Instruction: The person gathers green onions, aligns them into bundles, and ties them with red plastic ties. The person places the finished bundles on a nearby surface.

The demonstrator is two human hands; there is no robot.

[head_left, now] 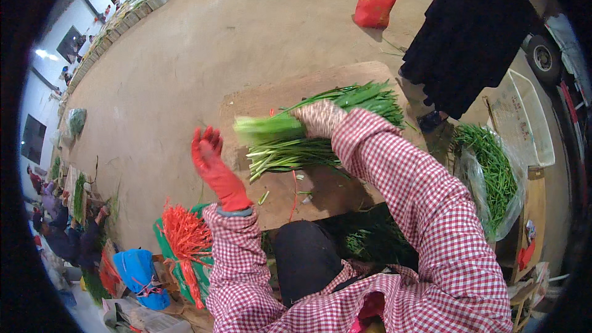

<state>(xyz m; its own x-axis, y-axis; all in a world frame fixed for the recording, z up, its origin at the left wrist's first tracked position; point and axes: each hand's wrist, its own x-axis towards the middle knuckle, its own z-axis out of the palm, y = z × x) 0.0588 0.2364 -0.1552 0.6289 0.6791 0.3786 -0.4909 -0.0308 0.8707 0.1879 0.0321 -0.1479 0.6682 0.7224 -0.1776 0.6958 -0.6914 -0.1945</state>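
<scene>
My right hand (321, 118), in a patterned glove, grips a bunch of long green chive-like stalks (273, 128) over the wooden board (249, 97). Motion blurs that hand and the pale cut ends, which point left. Just below it, a second bunch of stalks (273, 157) lies on the board. My left hand (212, 162), in a red rubber glove, is raised beyond the board's left side, fingers apart and holding nothing. A thin red tie strip (294, 194) runs from the lower bunch toward the board's near edge, with cut scraps (263, 198) beside it.
A bundle of red plastic strips (185, 233) sits by my left sleeve, near a blue bundle (141, 275). At right are a plastic bag of greens (492, 180), a white crate (532, 115) and a standing person (471, 32). A red bag (374, 2) stands ahead.
</scene>
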